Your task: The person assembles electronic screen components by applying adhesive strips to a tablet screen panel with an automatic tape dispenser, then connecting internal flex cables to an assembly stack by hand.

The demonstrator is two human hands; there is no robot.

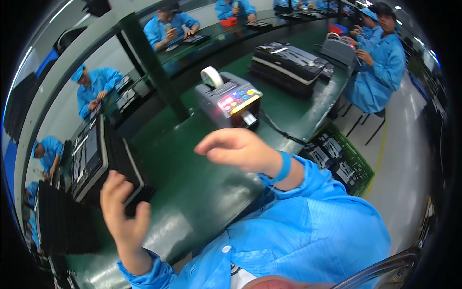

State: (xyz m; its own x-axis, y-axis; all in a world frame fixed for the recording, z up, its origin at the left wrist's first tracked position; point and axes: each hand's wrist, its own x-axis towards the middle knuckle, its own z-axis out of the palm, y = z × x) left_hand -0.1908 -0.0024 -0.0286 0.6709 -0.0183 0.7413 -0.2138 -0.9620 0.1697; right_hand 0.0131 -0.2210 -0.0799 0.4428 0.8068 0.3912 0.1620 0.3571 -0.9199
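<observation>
My left hand (120, 212) is raised in front of a stack of black trays (110, 156), fingers loosely curled and thumb apart, holding nothing I can see. Over the green table, my right hand (243, 150) points leftward with its fingers bent and the thumb a little below them. Nothing shows between them. A blue band circles that wrist. Just beyond the right hand stands a grey tape dispenser (226, 101), with lit coloured buttons and a roll of pale tape (211, 77) on top. A short pale strip (249, 118) sticks out of its front.
Flat dark and silver parts lie on another black tray stack (288, 67) at the far right. A green crate (353, 178) of similar parts sits below the table's right edge. A green post (154, 67) rises behind the table (178, 192). Several people in blue work around.
</observation>
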